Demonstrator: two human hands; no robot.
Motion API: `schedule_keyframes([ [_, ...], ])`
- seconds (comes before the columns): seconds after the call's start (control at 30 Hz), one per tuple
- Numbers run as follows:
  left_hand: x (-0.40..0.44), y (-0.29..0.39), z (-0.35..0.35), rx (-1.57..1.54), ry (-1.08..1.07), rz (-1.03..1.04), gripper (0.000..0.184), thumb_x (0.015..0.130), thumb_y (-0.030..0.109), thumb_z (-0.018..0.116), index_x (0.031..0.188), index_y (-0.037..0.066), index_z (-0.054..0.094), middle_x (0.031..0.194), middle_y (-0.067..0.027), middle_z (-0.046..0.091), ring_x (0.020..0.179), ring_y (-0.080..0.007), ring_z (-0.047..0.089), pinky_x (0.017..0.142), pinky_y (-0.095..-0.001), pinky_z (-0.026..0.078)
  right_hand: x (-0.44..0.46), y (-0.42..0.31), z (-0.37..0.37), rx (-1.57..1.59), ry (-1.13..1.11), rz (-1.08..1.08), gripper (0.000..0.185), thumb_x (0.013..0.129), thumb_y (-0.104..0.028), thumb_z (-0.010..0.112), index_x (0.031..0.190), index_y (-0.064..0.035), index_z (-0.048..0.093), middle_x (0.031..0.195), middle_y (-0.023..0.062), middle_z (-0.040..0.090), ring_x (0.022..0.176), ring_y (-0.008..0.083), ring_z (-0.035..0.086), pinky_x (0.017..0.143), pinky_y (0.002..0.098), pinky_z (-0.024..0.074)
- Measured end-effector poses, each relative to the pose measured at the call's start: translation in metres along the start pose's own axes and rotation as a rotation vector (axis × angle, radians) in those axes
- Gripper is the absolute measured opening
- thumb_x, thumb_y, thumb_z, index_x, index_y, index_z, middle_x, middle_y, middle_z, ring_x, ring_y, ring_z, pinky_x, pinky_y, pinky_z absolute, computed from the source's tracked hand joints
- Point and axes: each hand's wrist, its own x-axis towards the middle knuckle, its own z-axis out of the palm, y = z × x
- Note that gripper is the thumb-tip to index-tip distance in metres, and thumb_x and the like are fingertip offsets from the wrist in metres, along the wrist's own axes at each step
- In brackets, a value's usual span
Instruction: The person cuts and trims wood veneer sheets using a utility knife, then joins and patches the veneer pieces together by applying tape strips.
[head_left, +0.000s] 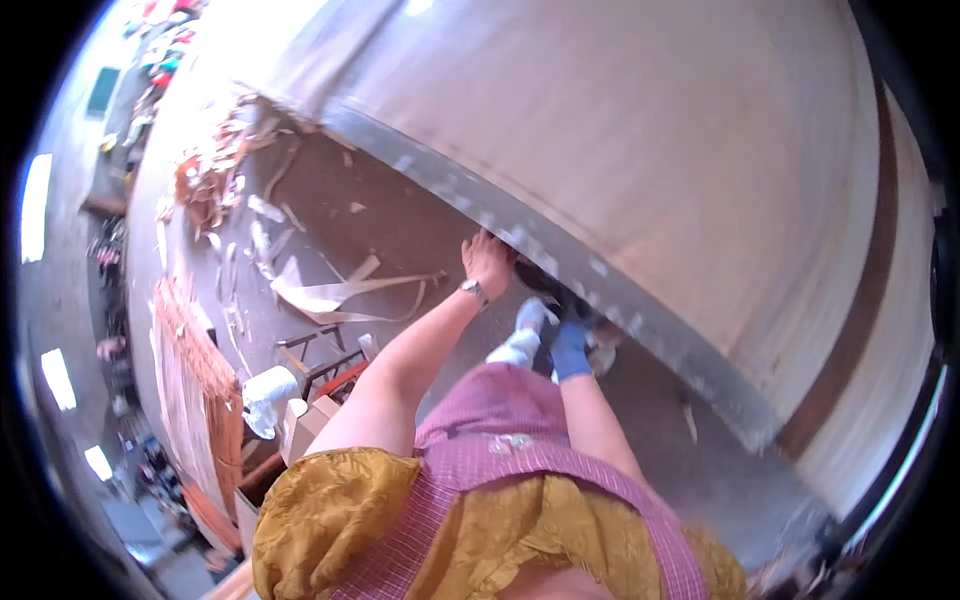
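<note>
A large, pale wooden sheet point(640, 130) lies on a wide stand with a grey edge point(480, 205). My bare left hand point(487, 262), with a watch point(475, 291) on the wrist, reaches to that edge. Its fingers look stretched out and slightly apart, and I see nothing held in them. My right hand point(571, 350) wears a blue glove and is low beside the same edge, nearer my body. The fingers of the glove are blurred and partly hidden, so any grip there is unclear. My feet show just below, between both arms.
Torn veneer strips point(325, 295) litter the floor to the left, with a heap of scraps point(210, 175) beyond. Nearer stand a stack of thin wooden sheets point(195, 375), a white bag point(270, 400), a cardboard box point(308, 422) and a dark metal frame point(325, 355).
</note>
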Motion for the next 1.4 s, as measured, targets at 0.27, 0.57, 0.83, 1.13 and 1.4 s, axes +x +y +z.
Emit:
schedule_keyframes([
  [0.27, -0.085, -0.472, -0.231, 0.505, 0.436, -0.778, 0.022, 0.087, 0.026, 0.057, 0.098, 0.007, 0.060, 0.096, -0.0116, 0.064, 0.085, -0.0284, 0.063, 0.069, -0.0448, 0.050, 0.016, -0.026, -0.005, -0.128, -0.202, 0.012, 0.045, 0.098, -0.017, 0.050, 0.140, -0.0045, 0.041, 0.140, 0.0105, 0.048, 0.126, 0.0275, 0.047, 0.106, 0.0384, 0.0407],
  [0.57, -0.093, -0.276, -0.216, -0.199, 0.038, -0.195, 0.015, 0.081, 0.026, 0.064, 0.084, 0.010, 0.064, 0.075, -0.0085, 0.065, 0.071, -0.0263, 0.064, 0.062, -0.0430, 0.048, -0.073, -0.064, -0.015, -0.006, -0.497, 0.379, 0.040, 0.098, -0.031, 0.052, 0.126, -0.0025, 0.057, 0.117, 0.0096, 0.063, 0.093, 0.0214, 0.063, 0.079, 0.0329, 0.0526],
  [0.83, -0.063, 0.038, -0.257, -0.958, -0.415, 0.185, 0.023, 0.070, 0.012, 0.078, 0.081, 0.002, 0.060, 0.073, -0.0062, 0.063, 0.069, -0.0149, 0.061, 0.063, -0.0313, 0.050, -0.128, -0.216, -0.032, -0.346, -0.949, 0.095, 0.026, 0.098, -0.021, 0.055, 0.116, -0.0028, 0.062, 0.092, 0.0034, 0.067, 0.078, 0.0104, 0.060, 0.067, 0.0222, 0.0498],
  [1.13, -0.010, 0.141, -0.214, -0.969, -0.449, -0.002, 0.016, 0.076, 0.005, 0.076, 0.084, 0.001, 0.064, 0.077, -0.0047, 0.069, 0.073, -0.0095, 0.064, 0.066, -0.0244, 0.051, -0.056, -0.336, -0.288, -0.690, -0.563, 0.116, 0.015, 0.090, -0.012, 0.059, 0.099, -0.0035, 0.068, 0.081, 0.0017, 0.066, 0.066, 0.0089, 0.059, 0.056, 0.0239, 0.0468],
  [1.4, 0.031, 0.219, -0.164, -0.693, -0.185, -0.068, 0.024, 0.072, 0.024, 0.079, 0.087, 0.008, 0.069, 0.080, -0.0067, 0.071, 0.075, -0.0203, 0.068, 0.069, -0.0339, 0.052, 0.015, -0.390, -0.348, -0.761, -0.481, -0.001, 0.024, 0.089, -0.014, 0.062, 0.107, 0.0009, 0.066, 0.081, 0.0048, 0.069, 0.061, 0.0079, 0.060, 0.049, 0.0227, 0.0437],
])
